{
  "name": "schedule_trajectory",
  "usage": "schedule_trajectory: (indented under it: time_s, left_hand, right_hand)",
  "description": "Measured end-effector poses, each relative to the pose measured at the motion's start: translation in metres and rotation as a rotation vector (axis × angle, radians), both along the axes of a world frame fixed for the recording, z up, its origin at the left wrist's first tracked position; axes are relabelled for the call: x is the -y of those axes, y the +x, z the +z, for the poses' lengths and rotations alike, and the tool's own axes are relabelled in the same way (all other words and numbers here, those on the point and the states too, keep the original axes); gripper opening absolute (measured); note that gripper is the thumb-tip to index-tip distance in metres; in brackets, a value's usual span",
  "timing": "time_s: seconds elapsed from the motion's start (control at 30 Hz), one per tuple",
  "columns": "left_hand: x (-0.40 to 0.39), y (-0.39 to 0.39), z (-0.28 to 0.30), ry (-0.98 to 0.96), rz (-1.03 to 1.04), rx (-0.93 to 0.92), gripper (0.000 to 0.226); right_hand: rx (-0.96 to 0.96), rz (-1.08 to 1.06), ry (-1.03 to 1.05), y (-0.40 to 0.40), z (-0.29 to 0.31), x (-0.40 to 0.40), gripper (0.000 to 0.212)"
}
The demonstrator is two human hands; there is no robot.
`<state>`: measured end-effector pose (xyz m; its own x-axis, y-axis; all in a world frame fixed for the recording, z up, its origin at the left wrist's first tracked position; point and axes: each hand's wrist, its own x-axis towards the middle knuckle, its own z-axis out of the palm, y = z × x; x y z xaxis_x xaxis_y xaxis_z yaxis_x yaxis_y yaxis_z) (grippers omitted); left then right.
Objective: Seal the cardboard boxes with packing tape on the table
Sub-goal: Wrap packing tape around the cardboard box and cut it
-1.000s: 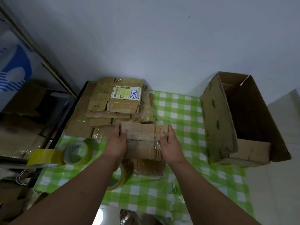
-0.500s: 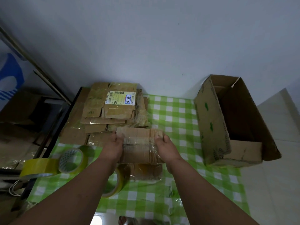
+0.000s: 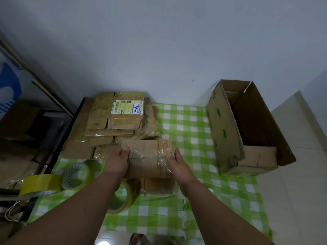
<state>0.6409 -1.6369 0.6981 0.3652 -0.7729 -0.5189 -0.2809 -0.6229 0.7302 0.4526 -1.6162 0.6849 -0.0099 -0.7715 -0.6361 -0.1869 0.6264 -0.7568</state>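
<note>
Holding a small cardboard box (image 3: 150, 156) between both hands, I have my left hand (image 3: 116, 162) against its left end and my right hand (image 3: 178, 165) against its right end. My left fingers (image 3: 124, 149) curl over the top left corner and pinch the crinkled clear tape (image 3: 164, 152) there; my right fingers lie fairly straight along the right end, with the thumb pressing on the tape at the top edge. The box is brown and worn, with shiny, wrinkled tape wrapped over its top and front, and a seam runs across it between my hands. It sits above another flat taped box (image 3: 159, 186) that lies on the green checked tablecloth (image 3: 185, 124) just below my wrists.

Beyond my fingertips is a pile of flattened boxes (image 3: 109, 124), the top one bearing a printed label (image 3: 127, 107). Under my left forearm stands a roll of yellow tape (image 3: 123, 198); two more rolls (image 3: 58, 179) lie further left, near the table edge. Well to the right of my right hand is a big open carton (image 3: 247, 131) lying on its side.

Compared with a second ago, my hands grip the same box at the same ends, but my right hand has slid lower down the end, and my view has tipped so everything sits a little lower and further left.
</note>
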Motion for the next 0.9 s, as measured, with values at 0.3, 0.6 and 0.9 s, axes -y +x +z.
schedule_trajectory:
  time_s: [0.3,0.6,0.9]
  left_hand:
    - [0.0,-0.003,0.007,0.109,-0.035,-0.035,0.049]
    - [-0.012,0.008,0.012,0.025,-0.119,-0.15,0.059]
    - [-0.013,0.0,0.013,0.079,-0.009,-0.135,0.037]
  right_hand:
    - [-0.132,-0.055,-0.128,0.008,-0.011,-0.013,0.055]
    - [-0.02,0.004,-0.058,-0.005,0.023,0.004,0.071]
    - [-0.173,0.029,-0.079,0.008,0.013,0.011,0.05]
